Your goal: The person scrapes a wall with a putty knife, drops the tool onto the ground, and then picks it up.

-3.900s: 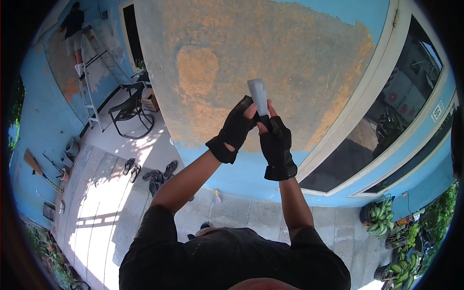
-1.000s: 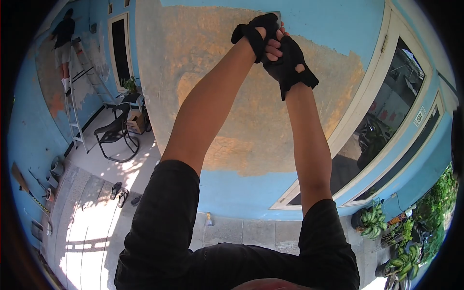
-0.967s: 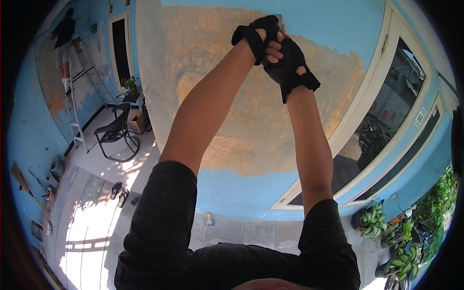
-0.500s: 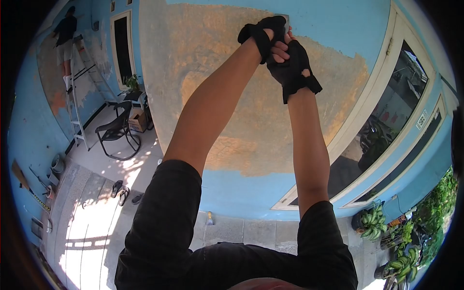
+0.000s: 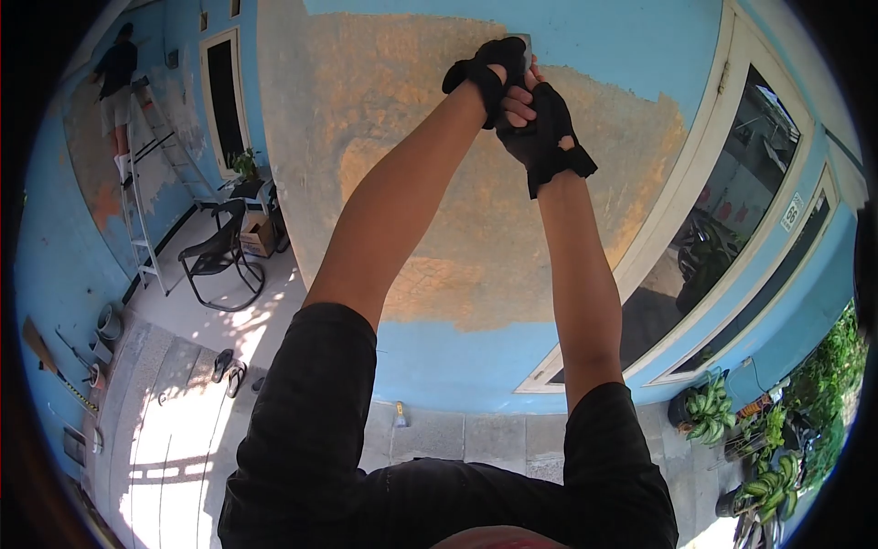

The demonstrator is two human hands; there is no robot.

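Note:
Both hands wear black fingerless gloves and are raised together against the wall, near the upper edge of its bare grey and orange patch [image 5: 430, 201]. A small part of a grey scraper blade [image 5: 524, 43] shows past the fingers, up at the border of the blue paint [image 5: 604, 41]. My left hand [image 5: 489, 78] is closed round the scraper, its fingers mostly hidden by the glove. Just below and to the right, my right hand [image 5: 540, 128] is closed too, fingers curled round the scraper's handle, which is hidden.
At the far left a person [image 5: 116, 82] stands on a ladder [image 5: 137, 210] by another wall. A black chair [image 5: 219, 252], a cardboard box [image 5: 258, 235] and sandals [image 5: 235, 377] are on the left. A yellow-handled tool [image 5: 401, 416] lies below. Window frames [image 5: 677, 174] and potted plants [image 5: 709, 412] are on the right.
From held low before my chest, the scraper has been raised to the patch's upper edge. Over the last second, my hands have shifted only slightly and stay closed together.

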